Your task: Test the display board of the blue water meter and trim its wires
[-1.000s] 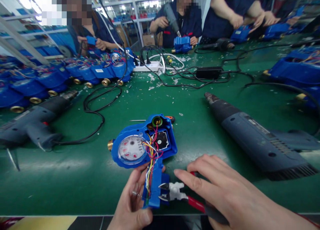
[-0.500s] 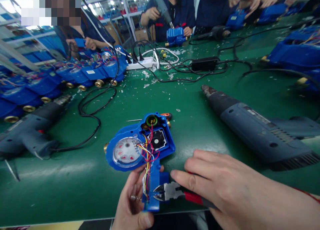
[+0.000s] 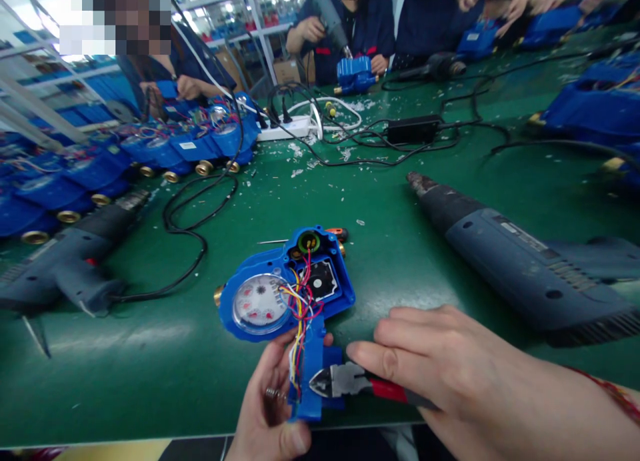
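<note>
Head view, the only one here: the left hand point(image 3: 270, 414) grips the stem of the blue water meter point(image 3: 287, 294) at 6 o'clock, thumb and fingers wrapped round the plastic with the wires pinned under them. The right hand point(image 3: 450, 374) is clamped on the red-handled cutters point(image 3: 350, 383), coming in from 4 o'clock. A second ago the cutter nose was gaping wide beside the stem; now it's squeezed nearly closed, tip right against the bundle of red, yellow and white wires point(image 3: 300, 314), so I'd guess a snip is happening or just happened. The meter sits on the green desk point(image 3: 150, 354), glossy housing, round clear dial, brass fittings poking out. Matte grey heat gun point(image 3: 525, 267) at 2 o'clock, another heat gun point(image 3: 70, 261) at 9 o'clock, white plastic bits scattered at 12.
</note>
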A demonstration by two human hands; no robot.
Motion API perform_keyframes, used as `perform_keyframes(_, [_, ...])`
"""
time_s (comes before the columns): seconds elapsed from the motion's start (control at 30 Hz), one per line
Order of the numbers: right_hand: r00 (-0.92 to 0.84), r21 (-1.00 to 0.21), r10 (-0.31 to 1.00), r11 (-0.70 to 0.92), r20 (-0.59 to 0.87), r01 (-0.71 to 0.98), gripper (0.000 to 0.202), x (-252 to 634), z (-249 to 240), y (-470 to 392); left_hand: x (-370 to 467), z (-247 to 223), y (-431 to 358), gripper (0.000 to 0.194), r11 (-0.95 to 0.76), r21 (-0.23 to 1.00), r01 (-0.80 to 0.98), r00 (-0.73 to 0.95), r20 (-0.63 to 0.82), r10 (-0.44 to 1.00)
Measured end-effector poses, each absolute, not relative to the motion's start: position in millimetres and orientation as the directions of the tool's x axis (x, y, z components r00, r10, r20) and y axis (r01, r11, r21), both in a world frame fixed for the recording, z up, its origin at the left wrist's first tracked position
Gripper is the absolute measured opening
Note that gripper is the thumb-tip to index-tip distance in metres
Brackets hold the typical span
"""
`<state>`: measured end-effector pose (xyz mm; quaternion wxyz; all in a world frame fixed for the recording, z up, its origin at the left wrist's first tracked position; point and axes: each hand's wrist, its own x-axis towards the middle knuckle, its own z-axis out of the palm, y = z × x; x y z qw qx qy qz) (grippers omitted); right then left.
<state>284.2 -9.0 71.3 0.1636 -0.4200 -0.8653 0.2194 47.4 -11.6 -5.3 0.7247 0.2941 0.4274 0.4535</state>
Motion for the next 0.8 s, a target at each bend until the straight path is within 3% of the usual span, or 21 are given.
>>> perform_keyframes(0.13, [-0.527,-0.492,0.823,0.556,0.213,0.670,0.050,285,72,-8,48,-4,-11,0.085,0.431,0.808,-0.401,0.235,-0.364,0.901])
perform_keyframes(0.3, [-0.484,-0.444,0.838,0.545,0.252,0.711,0.050,289,70,-10,48,-3,-11,0.086,0.426,0.812,-0.399,0.231,-0.361,0.904])
perform_keyframes(0.57, [-0.524,-0.504,0.849,0.481,0.065,0.718,0.060,283,74,-14,48,-3,-11,0.084,0.425,0.827,-0.367,0.208,-0.372,0.904])
perform_keyframes(0.8, [-0.574,-0.518,0.818,0.478,-0.032,0.710,0.050,282,82,-6,44,-4,-11,0.088,0.443,0.832,-0.333,0.216,-0.390,0.895])
